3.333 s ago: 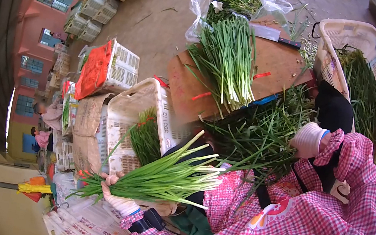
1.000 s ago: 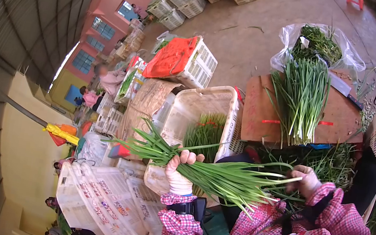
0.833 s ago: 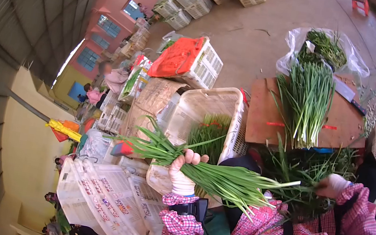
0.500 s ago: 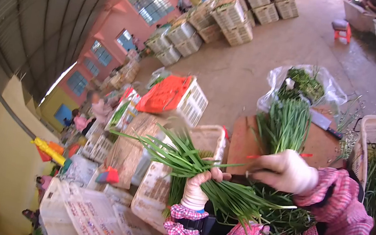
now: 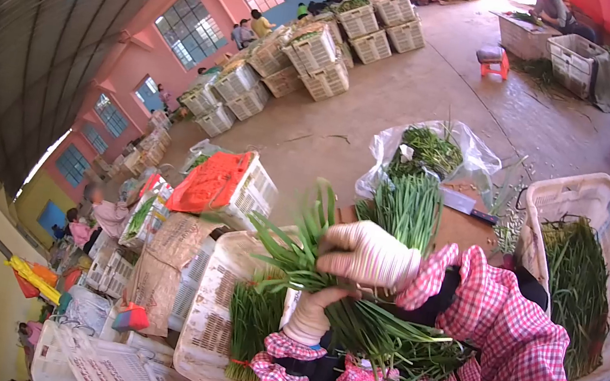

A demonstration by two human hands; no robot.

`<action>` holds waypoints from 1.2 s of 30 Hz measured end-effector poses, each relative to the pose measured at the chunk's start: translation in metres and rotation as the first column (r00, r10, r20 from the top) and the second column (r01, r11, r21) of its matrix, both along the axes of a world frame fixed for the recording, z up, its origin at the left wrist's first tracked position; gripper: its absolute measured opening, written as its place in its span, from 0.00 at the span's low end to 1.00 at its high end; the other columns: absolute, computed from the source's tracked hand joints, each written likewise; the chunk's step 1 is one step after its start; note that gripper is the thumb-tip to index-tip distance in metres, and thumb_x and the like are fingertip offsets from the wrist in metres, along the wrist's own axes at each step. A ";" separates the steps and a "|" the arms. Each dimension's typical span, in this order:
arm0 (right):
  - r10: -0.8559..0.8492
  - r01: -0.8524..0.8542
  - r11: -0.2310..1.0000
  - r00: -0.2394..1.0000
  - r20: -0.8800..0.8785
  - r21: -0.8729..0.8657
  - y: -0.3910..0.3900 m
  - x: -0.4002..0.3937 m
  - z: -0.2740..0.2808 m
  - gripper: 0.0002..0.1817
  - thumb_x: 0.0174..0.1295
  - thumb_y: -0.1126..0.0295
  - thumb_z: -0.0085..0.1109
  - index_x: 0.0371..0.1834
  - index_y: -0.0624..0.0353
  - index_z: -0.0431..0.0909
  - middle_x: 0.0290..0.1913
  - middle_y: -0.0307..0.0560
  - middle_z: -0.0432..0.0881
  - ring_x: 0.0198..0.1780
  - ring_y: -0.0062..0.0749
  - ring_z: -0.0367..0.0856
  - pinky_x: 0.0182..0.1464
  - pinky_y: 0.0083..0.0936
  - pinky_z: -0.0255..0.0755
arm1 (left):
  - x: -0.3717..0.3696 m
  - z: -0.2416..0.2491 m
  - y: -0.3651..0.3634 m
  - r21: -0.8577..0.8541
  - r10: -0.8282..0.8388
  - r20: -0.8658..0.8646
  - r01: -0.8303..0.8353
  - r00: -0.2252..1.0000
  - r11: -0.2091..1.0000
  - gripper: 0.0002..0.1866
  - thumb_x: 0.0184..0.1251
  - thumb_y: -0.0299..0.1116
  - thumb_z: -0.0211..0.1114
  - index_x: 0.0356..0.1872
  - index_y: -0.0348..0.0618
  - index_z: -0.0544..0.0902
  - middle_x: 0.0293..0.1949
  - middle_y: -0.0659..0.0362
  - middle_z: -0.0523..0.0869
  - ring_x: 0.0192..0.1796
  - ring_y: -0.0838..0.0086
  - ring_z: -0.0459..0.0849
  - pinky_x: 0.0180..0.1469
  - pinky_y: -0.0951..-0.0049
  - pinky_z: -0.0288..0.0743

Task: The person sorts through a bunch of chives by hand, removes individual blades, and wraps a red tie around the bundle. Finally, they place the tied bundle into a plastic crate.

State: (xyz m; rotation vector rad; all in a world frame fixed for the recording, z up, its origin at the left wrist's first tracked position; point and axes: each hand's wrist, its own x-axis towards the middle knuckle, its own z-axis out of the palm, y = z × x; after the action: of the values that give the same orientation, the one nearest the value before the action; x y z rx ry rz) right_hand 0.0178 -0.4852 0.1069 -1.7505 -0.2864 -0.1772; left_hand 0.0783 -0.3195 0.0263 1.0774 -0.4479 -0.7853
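Note:
My left hand, in a whitish glove with bare fingertips, is closed around a loose bunch of garlic chives above my lap. Just above it, my right hand, gloved the same way, has its fingers curled over the leaves of that bunch. Some leaves there are blurred by motion. Behind my right hand, more chives lie in a thick bundle on a brown board. A knife with a dark handle rests beside this bundle.
A crate at left holds tied chives. Another crate with greens stands at right. Beyond the board is a clear plastic bag of trimmings. An orange-covered crate and a red stool stand farther off.
My right hand has moved left from beside the board onto the leaves of the bunch. My left hand still grips it. The view has turned right, showing more of the right crate.

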 end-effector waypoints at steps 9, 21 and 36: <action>-0.002 0.087 0.858 0.986 -0.167 0.507 -0.012 0.004 -0.002 0.07 0.58 0.72 0.61 0.37 0.62 0.79 0.28 0.34 0.79 0.30 0.17 0.75 0.33 0.18 0.70 | -0.015 0.010 -0.004 -0.106 -0.034 -0.142 0.019 0.989 0.994 0.15 0.55 0.27 0.65 0.45 0.37 0.76 0.33 0.55 0.82 0.39 0.63 0.84 0.50 0.53 0.78; -0.076 0.125 0.813 0.991 -0.110 0.569 -0.016 -0.008 0.006 0.04 0.59 0.73 0.60 0.31 0.61 0.77 0.21 0.37 0.78 0.22 0.19 0.74 0.26 0.17 0.69 | -0.015 0.011 -0.024 -0.037 -0.034 0.035 0.035 0.999 0.999 0.21 0.55 0.24 0.64 0.51 0.33 0.74 0.34 0.55 0.83 0.40 0.65 0.83 0.50 0.61 0.78; -0.617 0.160 0.596 0.719 0.321 0.787 -0.144 -0.079 0.040 0.14 0.61 0.61 0.59 0.42 0.60 0.75 0.20 0.35 0.72 0.19 0.21 0.70 0.26 0.24 0.70 | 0.022 0.011 0.015 -0.041 0.278 -0.140 -0.286 0.950 0.957 0.08 0.57 0.30 0.66 0.33 0.37 0.80 0.30 0.56 0.84 0.36 0.65 0.85 0.43 0.62 0.81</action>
State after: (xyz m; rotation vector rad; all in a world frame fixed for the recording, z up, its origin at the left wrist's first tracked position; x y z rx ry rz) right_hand -0.0615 -0.6289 0.1465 -0.8829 -0.1856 -1.0507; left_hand 0.1002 -0.3044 0.0374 0.9982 -0.1963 -0.5812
